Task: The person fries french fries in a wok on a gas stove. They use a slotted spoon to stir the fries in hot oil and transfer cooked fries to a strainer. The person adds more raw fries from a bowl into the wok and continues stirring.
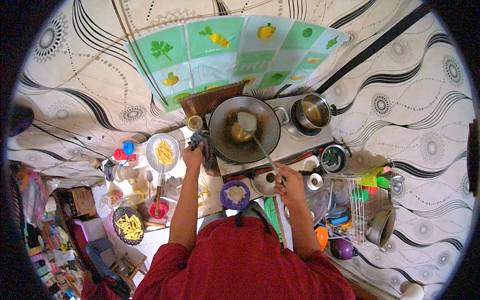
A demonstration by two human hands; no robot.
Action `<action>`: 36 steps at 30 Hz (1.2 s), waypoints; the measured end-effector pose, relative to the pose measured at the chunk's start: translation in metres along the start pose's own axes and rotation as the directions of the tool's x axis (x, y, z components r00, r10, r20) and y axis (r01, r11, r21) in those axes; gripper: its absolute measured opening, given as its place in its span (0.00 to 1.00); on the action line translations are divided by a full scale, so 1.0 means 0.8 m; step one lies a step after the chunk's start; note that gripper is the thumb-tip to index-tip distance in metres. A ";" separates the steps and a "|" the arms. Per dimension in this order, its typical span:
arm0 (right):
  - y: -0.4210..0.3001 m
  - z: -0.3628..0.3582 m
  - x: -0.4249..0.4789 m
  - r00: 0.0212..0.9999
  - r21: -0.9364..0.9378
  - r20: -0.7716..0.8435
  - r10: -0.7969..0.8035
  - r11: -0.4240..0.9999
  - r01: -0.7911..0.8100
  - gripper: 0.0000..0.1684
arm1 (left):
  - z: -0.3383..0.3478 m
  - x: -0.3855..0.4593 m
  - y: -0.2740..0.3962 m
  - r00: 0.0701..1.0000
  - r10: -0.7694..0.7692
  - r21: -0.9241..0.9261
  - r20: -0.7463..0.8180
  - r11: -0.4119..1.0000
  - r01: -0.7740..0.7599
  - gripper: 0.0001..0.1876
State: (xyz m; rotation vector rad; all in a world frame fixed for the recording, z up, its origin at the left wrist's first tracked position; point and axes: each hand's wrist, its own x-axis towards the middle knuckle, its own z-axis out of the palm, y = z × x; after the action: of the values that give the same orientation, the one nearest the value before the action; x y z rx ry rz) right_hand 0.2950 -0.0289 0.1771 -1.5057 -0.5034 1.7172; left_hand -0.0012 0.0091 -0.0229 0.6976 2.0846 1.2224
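My right hand (289, 183) is closed around the handle of a metal spatula (247, 122), whose broad head is inside a large wok (218, 139) on the stove. Near the spatula head, brownish-yellow food or oil (240, 133) lies at the wok's bottom. My left hand (193, 155) grips a dark cloth (201, 140) by the wok's left side; whether the cloth covers a wok handle cannot be told. Left of that hand, a perforated strainer (149, 144) holds yellow strips (163, 152). A purple bowl (224, 198) with whitish contents stands in front of the wok.
A saucepan (314, 112) with brown liquid sits on the right burner. A dark basket of yellow pieces (129, 225) stands at the left. Right of me are a white wire dish rack (358, 210), a metal pot (333, 159) and a purple round object (341, 249). A brown board (212, 99) leans behind the wok.
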 end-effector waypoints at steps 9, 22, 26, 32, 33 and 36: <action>0.019 -0.045 0.053 0.819 -0.941 0.305 -0.485 -0.025 0.336 0.22 | 0.003 -0.003 0.002 0.999 -0.042 -0.018 0.011 0.999 0.042 0.19; 0.140 -0.023 0.060 0.950 -0.493 0.164 -0.266 0.812 0.312 0.25 | 0.005 0.001 -0.007 0.998 -0.039 -0.012 0.042 0.999 0.039 0.17; 0.081 -0.032 0.016 0.774 -0.831 0.424 -0.471 0.136 0.539 0.25 | 0.002 0.005 -0.011 1.000 -0.009 0.061 0.011 0.998 0.008 0.19; 0.046 -0.065 0.009 0.749 -0.888 0.409 -0.521 -0.041 0.457 0.24 | 0.002 -0.003 0.006 0.999 -0.017 0.089 0.042 0.996 0.013 0.19; 0.046 -0.063 0.008 0.775 -0.904 0.389 -0.498 -0.046 0.424 0.24 | 0.002 -0.004 0.005 0.999 -0.018 0.040 0.041 0.999 0.017 0.19; 0.062 -0.062 0.014 0.821 -0.920 0.334 -0.464 0.031 0.392 0.23 | 0.002 -0.004 0.001 0.999 -0.018 -0.051 0.035 0.999 0.019 0.17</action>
State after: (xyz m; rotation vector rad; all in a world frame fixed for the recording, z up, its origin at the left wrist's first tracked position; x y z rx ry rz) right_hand 0.3283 -0.0603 0.1225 -1.8502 -2.1472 0.6651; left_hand 0.0023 0.0076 -0.0221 0.6700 2.0202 1.2406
